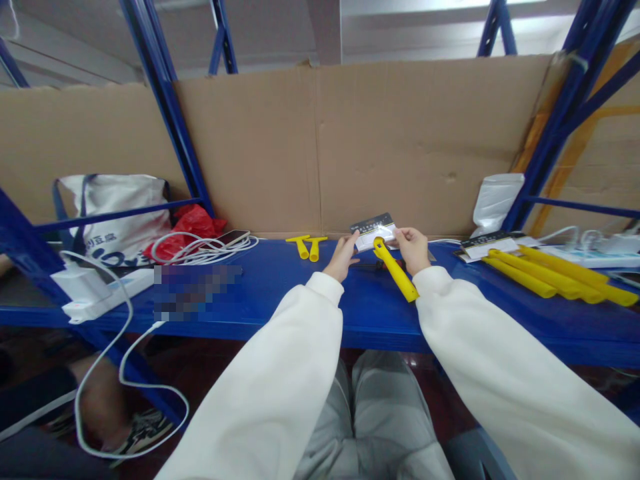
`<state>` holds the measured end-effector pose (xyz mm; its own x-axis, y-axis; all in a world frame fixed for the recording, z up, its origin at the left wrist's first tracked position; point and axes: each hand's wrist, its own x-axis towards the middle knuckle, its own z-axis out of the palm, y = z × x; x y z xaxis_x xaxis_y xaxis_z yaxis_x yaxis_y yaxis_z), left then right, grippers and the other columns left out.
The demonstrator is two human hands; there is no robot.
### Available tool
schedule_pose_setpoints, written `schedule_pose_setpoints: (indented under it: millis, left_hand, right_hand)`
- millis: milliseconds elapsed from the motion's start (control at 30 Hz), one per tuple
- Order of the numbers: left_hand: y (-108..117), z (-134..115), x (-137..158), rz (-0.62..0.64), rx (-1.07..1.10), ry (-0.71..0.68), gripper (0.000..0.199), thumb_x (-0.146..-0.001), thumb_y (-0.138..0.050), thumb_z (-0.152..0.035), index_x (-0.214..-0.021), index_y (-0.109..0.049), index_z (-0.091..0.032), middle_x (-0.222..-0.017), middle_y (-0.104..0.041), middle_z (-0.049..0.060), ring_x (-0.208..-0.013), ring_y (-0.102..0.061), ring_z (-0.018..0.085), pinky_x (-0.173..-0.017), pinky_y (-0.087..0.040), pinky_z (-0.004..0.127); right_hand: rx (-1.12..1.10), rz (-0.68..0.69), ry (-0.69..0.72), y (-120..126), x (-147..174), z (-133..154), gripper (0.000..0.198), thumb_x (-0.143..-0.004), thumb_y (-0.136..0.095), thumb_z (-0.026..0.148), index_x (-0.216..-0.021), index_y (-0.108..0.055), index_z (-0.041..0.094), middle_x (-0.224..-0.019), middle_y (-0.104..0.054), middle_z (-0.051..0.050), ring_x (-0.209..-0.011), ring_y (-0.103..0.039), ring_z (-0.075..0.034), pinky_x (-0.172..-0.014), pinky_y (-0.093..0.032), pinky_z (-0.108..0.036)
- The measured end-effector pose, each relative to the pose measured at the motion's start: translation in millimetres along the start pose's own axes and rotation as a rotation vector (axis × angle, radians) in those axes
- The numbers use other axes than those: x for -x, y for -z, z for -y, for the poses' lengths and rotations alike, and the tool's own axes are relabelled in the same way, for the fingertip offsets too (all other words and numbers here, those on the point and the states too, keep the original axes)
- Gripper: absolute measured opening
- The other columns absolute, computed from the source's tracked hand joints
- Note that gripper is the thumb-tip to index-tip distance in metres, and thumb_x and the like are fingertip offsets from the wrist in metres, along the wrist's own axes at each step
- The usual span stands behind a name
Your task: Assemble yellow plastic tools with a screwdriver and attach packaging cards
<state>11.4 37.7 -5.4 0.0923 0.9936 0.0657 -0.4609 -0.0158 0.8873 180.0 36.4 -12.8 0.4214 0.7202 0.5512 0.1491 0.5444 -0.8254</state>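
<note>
Between my two hands is a yellow-handled scraper (396, 272) whose wide head is covered by a black-and-white card sleeve (373, 230). My left hand (342, 257) is closed on the sleeve's left edge. The fingers of my right hand (413, 248) pinch its right side. The yellow handle points down toward me, slightly to the right, above the blue shelf (280, 293). Beneath my hands lies a dark, thin item, mostly hidden. Two small yellow T-shaped pieces (303, 247) rest left of my left hand. Several similar carded scrapers (550, 277) are piled on the right.
Left, a power strip (110, 297), coiled white cables (205, 248), a red plastic bag (193, 227) and a cloth bag (117, 213) crowd the shelf. A cardboard wall (400, 133) closes the back. Right are a white pouch (496, 200) and another power strip (575, 256).
</note>
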Motion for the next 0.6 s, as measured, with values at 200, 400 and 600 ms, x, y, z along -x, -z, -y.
schedule_pose_setpoints:
  millis: [200,400,600]
  left_hand:
    - [1.7,2.7,-1.9,0.026,0.009,0.088,0.033,-0.071,-0.078,-0.03,-0.094,-0.056,-0.019,-0.083,-0.067,0.008,-0.078,-0.067,0.02,-0.07,-0.054,0.032]
    - [-0.5,-4.8,6.4,-0.042,-0.006,0.047,0.042,-0.072,-0.066,-0.001,-0.108,-0.052,-0.019,-0.075,-0.068,0.005,-0.066,-0.069,0.019,-0.064,-0.056,0.031]
    - [-0.7,-7.8,10.4,-0.075,-0.07,0.025,0.028,-0.072,-0.062,0.001,-0.093,-0.057,-0.017,-0.072,-0.066,0.005,-0.058,-0.066,0.016,-0.06,-0.054,0.029]
  right_hand:
    - [-0.019,0.013,-0.002,0.5,-2.6,-4.3,0.029,-0.069,-0.071,0.047,-0.07,-0.054,0.023,-0.07,-0.068,-0.003,-0.073,-0.069,-0.022,-0.074,-0.059,-0.039]
    - [-0.061,0.112,-0.063,-1.7,-0.1,-5.6,0.028,-0.065,-0.073,0.044,-0.069,-0.055,0.023,-0.069,-0.066,-0.002,-0.068,-0.067,-0.02,-0.072,-0.058,-0.038]
    - [0.189,0.127,0.077,3.2,-1.1,-6.0,0.02,-0.069,-0.069,0.039,-0.069,-0.061,0.021,-0.075,-0.065,-0.004,-0.065,-0.063,-0.018,-0.073,-0.056,-0.039]
